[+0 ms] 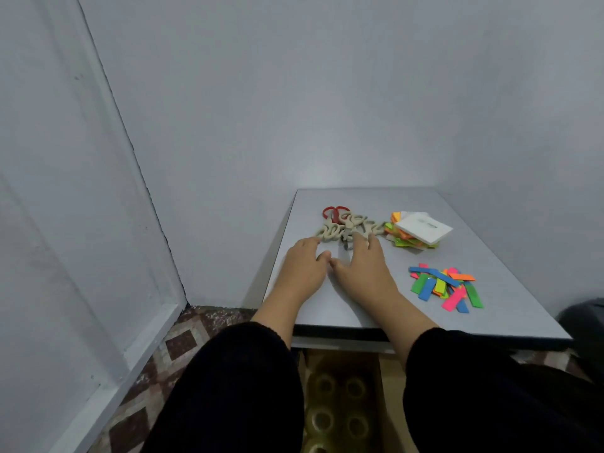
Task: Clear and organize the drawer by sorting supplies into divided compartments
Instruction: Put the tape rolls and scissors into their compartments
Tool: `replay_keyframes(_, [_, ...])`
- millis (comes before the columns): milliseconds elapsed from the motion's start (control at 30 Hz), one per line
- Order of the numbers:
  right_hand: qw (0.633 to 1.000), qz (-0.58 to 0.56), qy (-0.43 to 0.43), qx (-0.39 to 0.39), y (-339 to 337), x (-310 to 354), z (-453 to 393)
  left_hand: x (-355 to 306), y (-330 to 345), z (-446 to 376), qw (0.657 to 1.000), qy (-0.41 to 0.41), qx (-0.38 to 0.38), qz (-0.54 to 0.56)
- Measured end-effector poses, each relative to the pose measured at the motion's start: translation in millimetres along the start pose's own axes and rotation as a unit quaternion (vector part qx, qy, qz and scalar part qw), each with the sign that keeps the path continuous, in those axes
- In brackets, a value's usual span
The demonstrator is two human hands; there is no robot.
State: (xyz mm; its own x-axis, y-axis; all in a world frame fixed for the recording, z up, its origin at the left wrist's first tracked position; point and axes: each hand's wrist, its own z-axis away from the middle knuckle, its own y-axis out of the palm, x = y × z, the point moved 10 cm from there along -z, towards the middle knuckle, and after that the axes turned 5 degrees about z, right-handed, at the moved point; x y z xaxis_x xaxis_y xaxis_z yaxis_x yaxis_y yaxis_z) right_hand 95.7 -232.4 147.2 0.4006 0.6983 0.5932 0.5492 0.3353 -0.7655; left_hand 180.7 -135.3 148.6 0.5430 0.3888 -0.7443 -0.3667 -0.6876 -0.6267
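Note:
A heap of scissors (346,227), mostly beige-handled with one red-handled pair at the back, lies on the grey table (510,289). My left hand (305,268) lies flat on the table, its fingertips touching the near left edge of the heap. Beside it, my right hand (366,266) reaches with straight fingers onto the near side of the heap. Neither hand grips anything. Below the table's front edge an open drawer (346,400) shows several rolls of clear tape between my black sleeves.
A stack of neon sticky notes under a white pad (421,230) sits at the back right. Loose coloured strips (446,287) are scattered at the right. A wall stands close behind and to the left. A dark object (585,325) is at far right.

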Motion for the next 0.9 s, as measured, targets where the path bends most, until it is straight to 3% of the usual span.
replay_keyframes(133, [0.994, 0.081, -0.042, -0.057, -2.4, 6.8, -29.5, 1.0, 1.6, -29.8, 0.999, 0.024, -0.035, 0.009])
replay_keyframes(267, [0.992, 0.113, -0.04, -0.044, 7.3, 3.4, -53.4, 8.1, 2.7, -52.9, 0.998, 0.018, -0.057, 0.003])
replay_keyframes(400, [0.989, 0.145, -0.023, -0.02, 18.1, -0.7, -70.0, 9.7, 7.9, -75.2, 0.995, 0.024, -0.058, -0.079])
replay_keyframes(600, [0.984, 0.169, 0.012, 0.051, 32.1, -13.5, -73.3, 15.4, 28.7, -88.8, 0.988, 0.012, 0.009, -0.151])
replay_keyframes(900, [0.983, 0.182, -0.015, 0.026, 29.6, -11.5, -74.7, 11.6, 27.9, -81.7, 0.989, 0.014, 0.023, -0.148])
